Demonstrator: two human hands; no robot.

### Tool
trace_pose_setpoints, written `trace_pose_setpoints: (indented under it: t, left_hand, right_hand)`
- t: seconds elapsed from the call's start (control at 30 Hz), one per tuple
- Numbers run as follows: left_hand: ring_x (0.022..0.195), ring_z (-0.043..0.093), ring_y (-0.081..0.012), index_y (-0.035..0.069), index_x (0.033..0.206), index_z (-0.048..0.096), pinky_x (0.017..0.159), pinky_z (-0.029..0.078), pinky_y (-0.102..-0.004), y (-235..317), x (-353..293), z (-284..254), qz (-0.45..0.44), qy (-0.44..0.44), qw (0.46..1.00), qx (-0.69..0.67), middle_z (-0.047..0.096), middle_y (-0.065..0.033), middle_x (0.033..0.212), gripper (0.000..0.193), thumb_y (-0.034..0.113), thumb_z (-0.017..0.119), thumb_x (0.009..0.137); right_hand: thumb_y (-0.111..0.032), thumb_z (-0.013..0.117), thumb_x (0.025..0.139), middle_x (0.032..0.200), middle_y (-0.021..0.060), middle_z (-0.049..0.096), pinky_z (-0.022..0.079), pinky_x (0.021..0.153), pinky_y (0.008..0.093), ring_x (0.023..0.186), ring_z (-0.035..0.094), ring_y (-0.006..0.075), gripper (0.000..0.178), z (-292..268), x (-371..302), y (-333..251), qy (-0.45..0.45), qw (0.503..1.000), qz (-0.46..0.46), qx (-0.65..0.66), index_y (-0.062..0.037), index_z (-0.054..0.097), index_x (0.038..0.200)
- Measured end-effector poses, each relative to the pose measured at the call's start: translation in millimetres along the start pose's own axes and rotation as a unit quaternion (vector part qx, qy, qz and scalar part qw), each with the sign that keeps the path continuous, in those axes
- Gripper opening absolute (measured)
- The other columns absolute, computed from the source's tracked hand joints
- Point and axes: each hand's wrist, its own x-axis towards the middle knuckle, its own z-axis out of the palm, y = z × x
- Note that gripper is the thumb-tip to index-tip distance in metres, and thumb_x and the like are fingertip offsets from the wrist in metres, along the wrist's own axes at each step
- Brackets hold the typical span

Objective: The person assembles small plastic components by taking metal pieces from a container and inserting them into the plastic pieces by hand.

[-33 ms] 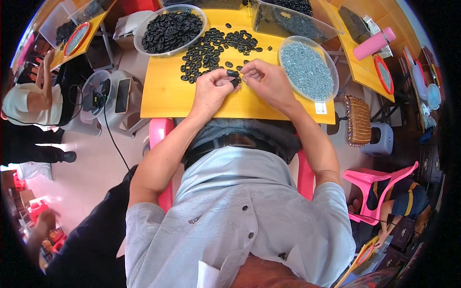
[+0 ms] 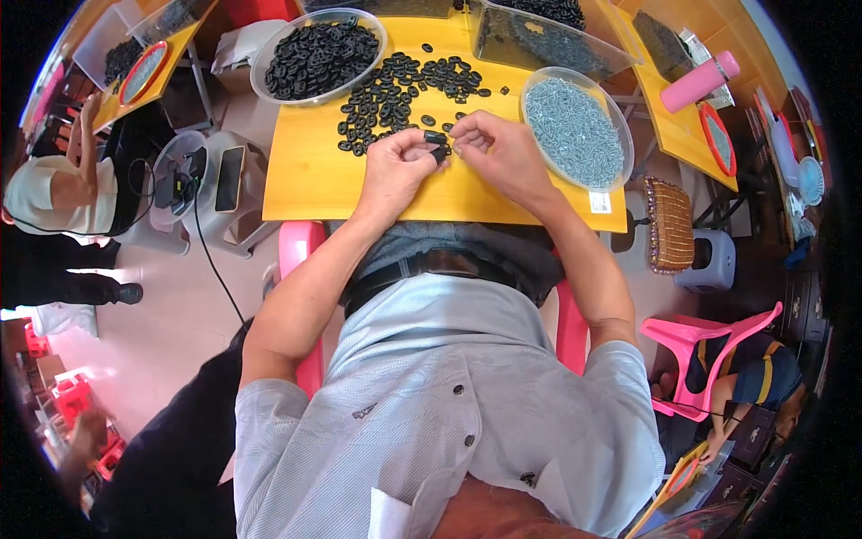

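My left hand (image 2: 398, 172) is closed on a small black plastic piece (image 2: 435, 137), held above the near half of the yellow table (image 2: 323, 184). Just to its right, my right hand (image 2: 505, 157) has its thumb and forefinger pinched together near that piece. Whatever those fingertips hold is too small to make out. Beyond my hands lies a loose spread of black oval plastic pieces (image 2: 391, 99). A clear round tub (image 2: 381, 56) heaped with similar black pieces stands at the far left. By my right hand sits a clear round tub (image 2: 628, 148) full of small silvery screws.
A clear rectangular bin (image 2: 575, 56) with black pieces stands at the table's back right. A pink bottle (image 2: 700, 81) is on the side table. To the left, a phone (image 2: 231, 178) rests on a grey stool, with a black cable nearby. Other people sit on both sides.
At the lower left, another person's blurred hand has shifted slightly downward. My own hands and the pieces on the table show no visible movement.
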Motion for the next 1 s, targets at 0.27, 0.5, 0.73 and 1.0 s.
trace_pose_setpoints:
  t: [0.27, 0.5, 0.73, 1.0]
  left_hand:
    - [0.068, 0.059, -0.0047, -0.003, 0.096, 0.068, 0.067, 0.049, -0.0195, 5.6, -1.8, 2.9, -0.006, 0.011, 1.000, -0.004, 0.066, -0.0010, 0.077, 0.016, -0.006, 0.059, 0.083]
    - [0.066, 0.059, -0.0040, -0.004, 0.095, 0.068, 0.067, 0.049, -0.0193, 1.3, -1.0, 2.1, -0.006, 0.009, 1.000, -0.001, 0.065, 0.0001, 0.075, 0.016, -0.007, 0.059, 0.082]
    - [0.076, 0.068, -0.0091, -0.006, 0.094, 0.068, 0.071, 0.052, -0.0206, -4.8, -1.7, -0.1, 0.008, 0.024, 1.000, 0.004, 0.072, -0.0080, 0.085, 0.015, -0.006, 0.062, 0.080]
    - [0.079, 0.070, -0.0116, -0.007, 0.098, 0.069, 0.072, 0.053, -0.0211, -1.9, -0.9, 1.7, 0.018, 0.036, 0.999, -0.029, 0.073, -0.0099, 0.088, 0.018, -0.006, 0.061, 0.081]
  right_hand:
    - [-0.002, 0.066, 0.084, 0.084, 0.0030, 0.070, 0.051, 0.070, 0.0217, 0.076, 0.064, 0.0068, 0.015, 0.1, -0.7, 0.3, -0.004, 1.000, 0.014, 0.025, 0.0002, 0.068, 0.098]
    - [-0.002, 0.066, 0.084, 0.083, 0.0020, 0.069, 0.050, 0.070, 0.0213, 0.077, 0.063, 0.0061, 0.014, 0.8, 0.0, 0.9, -0.012, 1.000, 0.010, 0.017, 0.0006, 0.068, 0.098]
    - [-0.002, 0.067, 0.084, 0.083, 0.0022, 0.069, 0.051, 0.070, 0.0215, 0.076, 0.062, 0.0062, 0.013, 4.2, 0.3, -0.8, -0.006, 0.999, 0.024, 0.020, 0.0009, 0.068, 0.097]
    - [-0.003, 0.068, 0.082, 0.083, 0.0058, 0.071, 0.054, 0.071, 0.0243, 0.077, 0.067, 0.0093, 0.019, -6.1, 0.9, 11.5, -0.014, 0.991, 0.050, 0.120, 0.0019, 0.069, 0.100]
